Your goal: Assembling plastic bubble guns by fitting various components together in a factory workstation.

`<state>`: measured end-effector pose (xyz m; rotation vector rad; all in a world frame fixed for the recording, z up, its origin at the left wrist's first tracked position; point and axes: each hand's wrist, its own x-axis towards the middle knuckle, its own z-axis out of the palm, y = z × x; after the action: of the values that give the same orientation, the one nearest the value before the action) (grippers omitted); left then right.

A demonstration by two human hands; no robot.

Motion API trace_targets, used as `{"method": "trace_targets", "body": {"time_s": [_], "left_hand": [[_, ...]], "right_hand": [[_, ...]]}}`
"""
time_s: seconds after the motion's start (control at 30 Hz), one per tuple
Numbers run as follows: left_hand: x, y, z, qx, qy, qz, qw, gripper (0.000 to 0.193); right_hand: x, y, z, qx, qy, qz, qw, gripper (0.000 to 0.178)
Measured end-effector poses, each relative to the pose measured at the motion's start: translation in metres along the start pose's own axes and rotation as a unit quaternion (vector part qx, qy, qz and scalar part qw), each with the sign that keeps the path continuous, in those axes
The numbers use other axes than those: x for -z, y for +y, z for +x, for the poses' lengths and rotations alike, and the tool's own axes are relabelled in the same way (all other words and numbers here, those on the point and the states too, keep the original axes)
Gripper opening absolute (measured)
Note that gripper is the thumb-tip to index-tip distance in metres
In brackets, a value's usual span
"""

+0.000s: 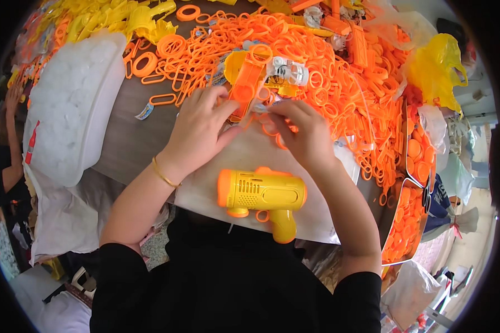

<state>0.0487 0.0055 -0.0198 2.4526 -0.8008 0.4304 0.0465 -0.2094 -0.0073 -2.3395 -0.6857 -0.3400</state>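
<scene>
Spread left hand [199, 121] touches orange casing [247, 89], likely light, stiff, best held edgewise; alongside, right hand [306, 130] pinches perhaps film [259, 108].

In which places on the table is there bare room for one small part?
Two free patches: grey tabletop between the white tub and the left forearm, and a narrower strip of white sheet between the yellow toy and the right forearm. It is crowded beyond the left hand and right hand, where orange rings lie heaped.
</scene>
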Motion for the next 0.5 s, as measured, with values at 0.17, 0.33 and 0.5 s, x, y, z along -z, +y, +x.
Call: {"method": "trace_targets", "body": {"time_s": [0.17,0.33,0.5], "left_hand": [[0.004,-0.017,0.023,0.007,0.053,0.060,0.997,0.038],[0.017,-0.031,0.009,0.027,0.137,0.079,0.987,0.034],[0.026,-0.012,-0.011,0.041,0.056,-0.023,0.997,0.019]], "right_hand": [[0.012,0.009,-0.037,-0.318,0.065,0.335,0.885,0.013],[0.028,0.013,-0.053,-0.441,-0.066,0.314,0.838,0.009],[0.009,0.018,-0.046,-0.366,-0.058,0.344,0.863,0.012]]}}
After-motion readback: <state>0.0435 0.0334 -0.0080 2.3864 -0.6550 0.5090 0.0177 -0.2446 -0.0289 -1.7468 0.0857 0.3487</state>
